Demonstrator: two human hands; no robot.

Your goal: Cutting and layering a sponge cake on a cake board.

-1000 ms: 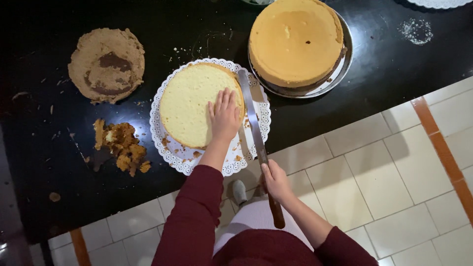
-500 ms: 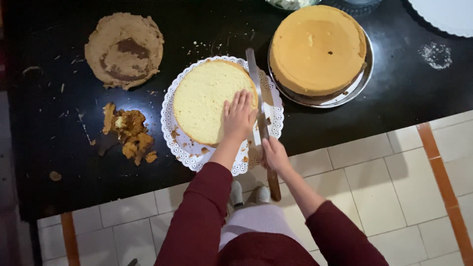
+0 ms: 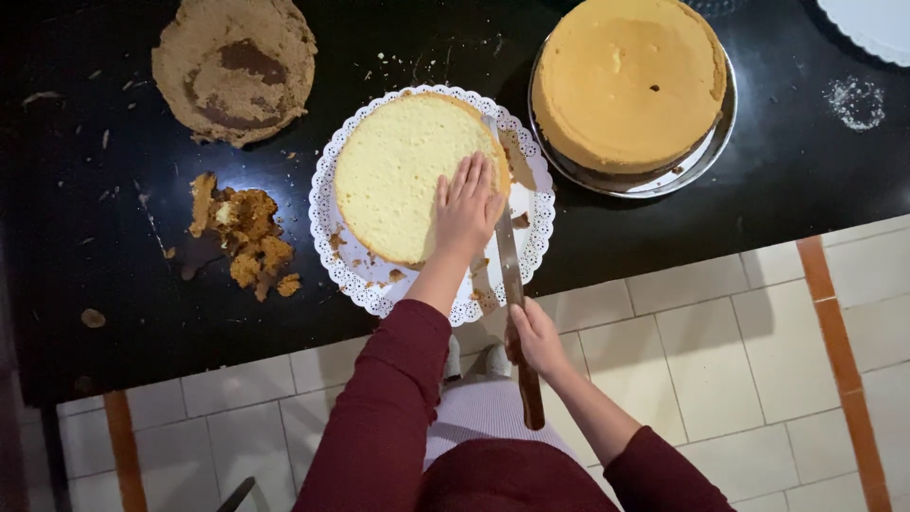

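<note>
A pale yellow round sponge cake (image 3: 398, 175) lies on a white lace doily board (image 3: 542, 213) on the black counter. My left hand (image 3: 466, 209) rests flat on the cake's right side, fingers spread. My right hand (image 3: 536, 337) grips the brown handle of a long knife (image 3: 509, 265). The blade runs up along the cake's right edge, touching its side. Both sleeves are dark red.
A second golden cake (image 3: 627, 78) sits on a metal plate (image 3: 706, 152) at the upper right. A brown sliced-off cake top (image 3: 235, 68) lies upper left, with crust scraps (image 3: 248, 237) below it. The counter edge meets a cream tiled floor (image 3: 739, 360). A white plate rim (image 3: 872, 24) shows top right.
The view has shifted. The knife blade has been drawn back toward me along the cake's right edge. My left hand stays flat on the cake.
</note>
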